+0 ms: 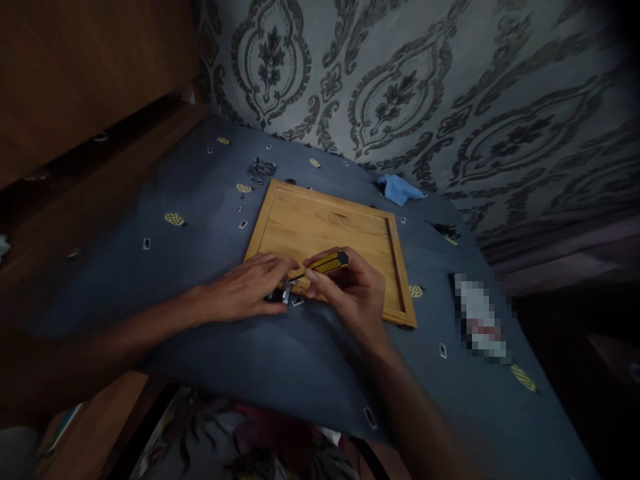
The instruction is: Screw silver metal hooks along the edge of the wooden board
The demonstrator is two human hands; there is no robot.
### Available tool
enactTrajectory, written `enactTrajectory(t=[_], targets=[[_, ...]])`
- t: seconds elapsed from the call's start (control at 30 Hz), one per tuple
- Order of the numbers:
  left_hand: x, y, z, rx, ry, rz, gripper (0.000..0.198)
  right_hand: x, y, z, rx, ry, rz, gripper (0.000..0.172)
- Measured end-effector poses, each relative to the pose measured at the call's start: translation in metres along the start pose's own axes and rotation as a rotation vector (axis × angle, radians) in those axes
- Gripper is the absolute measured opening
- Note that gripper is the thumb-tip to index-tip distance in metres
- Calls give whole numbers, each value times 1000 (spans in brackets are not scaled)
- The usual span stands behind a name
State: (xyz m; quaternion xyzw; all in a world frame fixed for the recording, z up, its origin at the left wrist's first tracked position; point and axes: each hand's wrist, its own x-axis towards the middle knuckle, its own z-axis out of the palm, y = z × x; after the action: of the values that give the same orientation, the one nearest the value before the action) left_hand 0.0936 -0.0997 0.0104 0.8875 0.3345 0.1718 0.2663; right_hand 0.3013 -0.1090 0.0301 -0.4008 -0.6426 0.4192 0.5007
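Note:
In the head view a framed wooden cabinet door [325,230] lies flat on the blue patterned cover. My right hand [360,293] is closed round the yellow and black handle of a screwdriver [327,263]. The screwdriver's shaft slants down to the left, its tip by a shiny metal hinge [286,293] at the door's near left edge. Thumb and fingers of my left hand [250,288] close about the hinge and steady it there. Part of the hinge is hidden by that hand, and the exact tip contact is too small to tell.
Beyond the door's far left corner lies a clear bag of small hardware [262,167], with a few small pieces near it. A blue cloth [400,189] and a dark object [446,230] lie to the right. A blurred-out packet [480,320] rests farther right. Patterned wallpaper [330,80] rises behind.

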Motion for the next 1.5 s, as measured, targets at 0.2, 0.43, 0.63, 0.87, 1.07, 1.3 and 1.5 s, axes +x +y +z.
enactTrajectory(t=[0.2, 0.43, 0.63, 0.87, 1.07, 1.3, 1.5], targets=[[1, -1, 2, 9, 2, 10, 48, 0, 1, 2, -27, 41, -19, 25], [0, -3, 4, 16, 33, 34, 48, -1, 1, 3, -44, 54, -27, 28], [0, -3, 4, 12, 36, 28, 49, -2, 3, 4, -64, 65, -41, 26], [0, -5, 5, 13, 56, 50, 49, -2, 3, 3, -66, 67, -41, 25], [-1, -5, 5, 10, 54, 48, 51, -2, 5, 3, -69, 62, -41, 27], [0, -5, 5, 5, 53, 53, 51, -2, 5, 1, -62, 43, -53, 23], [0, -3, 4, 10, 33, 29, 51, 2, 2, -4, -58, -13, -5, 28]])
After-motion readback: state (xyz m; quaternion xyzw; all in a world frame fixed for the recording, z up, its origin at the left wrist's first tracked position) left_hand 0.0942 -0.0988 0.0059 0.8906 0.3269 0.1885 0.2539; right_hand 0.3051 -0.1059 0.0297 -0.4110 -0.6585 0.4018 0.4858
